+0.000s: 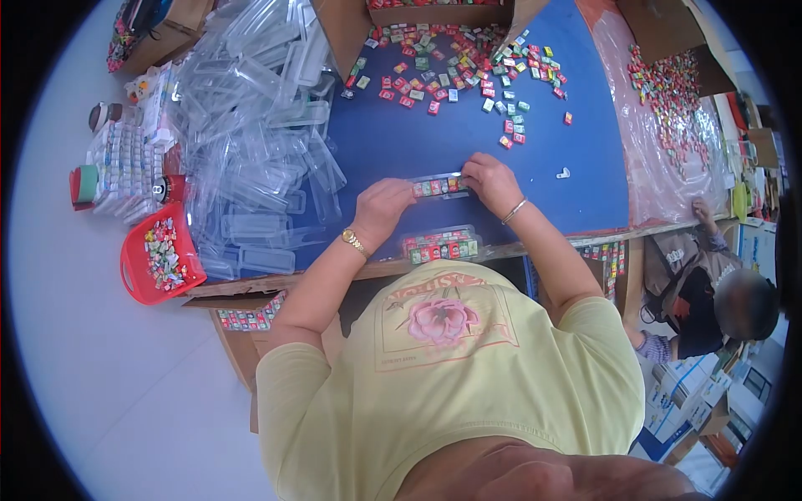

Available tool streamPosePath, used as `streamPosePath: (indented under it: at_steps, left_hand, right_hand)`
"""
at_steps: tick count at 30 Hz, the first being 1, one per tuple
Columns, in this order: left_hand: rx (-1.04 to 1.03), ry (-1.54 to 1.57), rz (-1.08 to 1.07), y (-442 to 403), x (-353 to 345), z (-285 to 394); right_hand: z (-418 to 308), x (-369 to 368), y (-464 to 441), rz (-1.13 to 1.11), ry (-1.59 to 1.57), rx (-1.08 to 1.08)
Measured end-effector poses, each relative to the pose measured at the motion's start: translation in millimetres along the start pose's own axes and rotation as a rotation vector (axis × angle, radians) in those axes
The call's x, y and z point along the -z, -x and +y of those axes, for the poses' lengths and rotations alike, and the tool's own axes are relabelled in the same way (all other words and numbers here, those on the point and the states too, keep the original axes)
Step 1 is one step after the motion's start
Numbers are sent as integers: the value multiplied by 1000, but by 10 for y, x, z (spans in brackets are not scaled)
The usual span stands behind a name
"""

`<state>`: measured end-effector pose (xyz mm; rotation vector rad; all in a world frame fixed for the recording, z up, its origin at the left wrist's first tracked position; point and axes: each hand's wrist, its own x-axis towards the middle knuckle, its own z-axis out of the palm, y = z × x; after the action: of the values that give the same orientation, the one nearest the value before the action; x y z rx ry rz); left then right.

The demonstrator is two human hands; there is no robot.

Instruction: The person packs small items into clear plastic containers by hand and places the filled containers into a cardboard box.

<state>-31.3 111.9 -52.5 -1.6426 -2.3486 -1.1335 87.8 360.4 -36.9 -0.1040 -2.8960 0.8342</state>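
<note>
A clear plastic tray (439,197) lies between my two hands over the blue tabletop, with a row of small colourful boxes (436,186) in it. My left hand (384,209) is closed, its fingers pinching the tray's left end. At the right end, my right hand (494,184) grips the tray with bent fingers. Nearer my body, filled clear trays (441,245) with similar little boxes rest by the table's front edge. The print on the boxes is too small to read.
Loose small boxes (434,83) spread across the table's back beside a cardboard box (443,14). A heap of clear trays (255,125) covers the left side. A red scoop (129,265) holds small pieces. Another person (702,280) sits at the right.
</note>
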Motion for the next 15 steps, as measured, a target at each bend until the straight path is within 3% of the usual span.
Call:
streamPosePath:
  at_steps: [6,9,11,15]
  left_hand:
    - [9,15,54,47,-52,-38]
    - [-19,-14,30,29,-3,-30]
    - [-87,-82,32,2,56,-14]
    - [-15,11,6,20,35,21]
  right_hand:
    - [-80,-20,12,-89,-84,-111]
    - [-117,-57,37,3,17,-40]
    - [-188,-18,19,140,-108,-58]
    - [-76,-112,-5,-17,-82,102]
